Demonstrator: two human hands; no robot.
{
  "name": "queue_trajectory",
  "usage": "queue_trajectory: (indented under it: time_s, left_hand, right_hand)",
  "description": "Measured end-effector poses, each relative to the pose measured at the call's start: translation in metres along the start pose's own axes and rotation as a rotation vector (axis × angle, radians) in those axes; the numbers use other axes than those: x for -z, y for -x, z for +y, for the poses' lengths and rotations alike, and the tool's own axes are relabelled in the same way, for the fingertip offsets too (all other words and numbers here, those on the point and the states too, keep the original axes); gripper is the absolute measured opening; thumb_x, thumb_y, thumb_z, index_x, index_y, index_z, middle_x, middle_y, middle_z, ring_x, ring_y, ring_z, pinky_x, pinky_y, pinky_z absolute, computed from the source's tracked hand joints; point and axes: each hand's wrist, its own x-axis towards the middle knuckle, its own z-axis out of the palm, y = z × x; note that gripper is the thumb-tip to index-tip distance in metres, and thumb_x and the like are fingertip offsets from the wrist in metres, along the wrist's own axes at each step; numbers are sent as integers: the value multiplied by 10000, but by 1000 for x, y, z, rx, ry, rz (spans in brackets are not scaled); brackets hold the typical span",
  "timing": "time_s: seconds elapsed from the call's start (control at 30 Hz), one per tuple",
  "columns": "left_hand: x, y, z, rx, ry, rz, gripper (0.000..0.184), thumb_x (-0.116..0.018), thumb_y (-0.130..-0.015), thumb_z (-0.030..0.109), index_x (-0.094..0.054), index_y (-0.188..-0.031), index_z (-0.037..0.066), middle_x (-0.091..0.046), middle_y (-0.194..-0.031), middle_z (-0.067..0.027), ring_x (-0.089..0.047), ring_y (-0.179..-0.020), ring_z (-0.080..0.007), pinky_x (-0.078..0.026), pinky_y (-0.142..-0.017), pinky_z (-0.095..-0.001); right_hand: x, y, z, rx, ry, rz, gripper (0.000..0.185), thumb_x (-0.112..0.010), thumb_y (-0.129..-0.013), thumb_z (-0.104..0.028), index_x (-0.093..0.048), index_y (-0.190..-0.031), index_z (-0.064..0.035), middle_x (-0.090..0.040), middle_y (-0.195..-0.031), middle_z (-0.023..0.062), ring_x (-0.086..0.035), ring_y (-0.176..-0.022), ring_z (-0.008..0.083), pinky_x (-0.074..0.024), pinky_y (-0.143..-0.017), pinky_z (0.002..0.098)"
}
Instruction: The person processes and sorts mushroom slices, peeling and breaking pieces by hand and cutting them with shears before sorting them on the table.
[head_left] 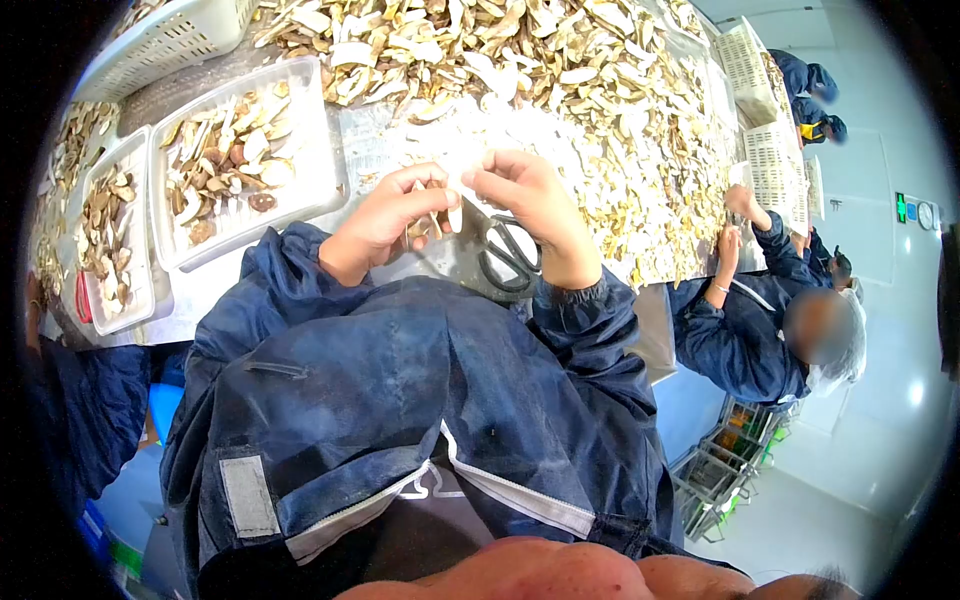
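Observation:
My left hand (392,218) is closed around several dried mushroom slices (455,216), one pale piece sticking out past the fingertips. Close beside it, my right hand (522,198) has thumb and finger pinched together. Glare washes out whatever is between those fingers. Black-handled scissors (510,256) lie on the table just below my right hand, near the wrist. Beyond both hands spreads a big heap of sliced dried mushrooms (600,90). To the left stands a clear plastic tray (318,120) with mushroom pieces in it.
A narrower tray (140,235) of mushroom pieces sits farther left, with a red-handled item (83,297) at its edge. White baskets (190,40) stand at the far left and right. A co-worker (750,320) reaches over the heap's right end; another dark sleeve shows at left.

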Motion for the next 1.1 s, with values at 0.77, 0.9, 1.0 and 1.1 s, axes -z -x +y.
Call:
queue_trajectory:
  time_s: [0.77,0.9,1.0,1.1]
  left_hand:
    - [14,-10,-13,39,302,-152,215,-566,-972,250,-561,-1095,73,-644,-893,-116,-601,-613,-140,-372,-355,-210]
    - [13,-9,-10,98,353,-236,240,-533,-986,261,-564,-1139,77,-649,-917,-108,-620,-648,-152,-383,-380,-214]
    - [12,-9,-11,125,356,-205,305,-484,-1007,298,-545,-1206,75,-653,-931,-117,-631,-664,-168,-391,-375,-223]
    - [13,-8,-14,152,426,-119,342,-437,-1033,335,-552,-1239,88,-672,-979,-136,-657,-708,-194,-446,-397,-240]
  right_hand:
    - [7,13,6,340,251,244,287,-730,-842,-109,-691,-1109,-13,-595,-879,55,-528,-709,127,-464,-653,260]
    - [-2,15,-5,382,209,-87,184,-671,-940,-107,-670,-1084,9,-665,-886,32,-584,-747,78,-467,-654,225]
    - [-3,6,3,191,58,-124,133,-639,-967,-110,-672,-1015,10,-690,-842,42,-643,-744,100,-508,-655,236]
    - [5,10,-2,44,-102,-169,148,-638,-974,-138,-678,-986,4,-684,-858,25,-620,-784,88,-489,-692,232]
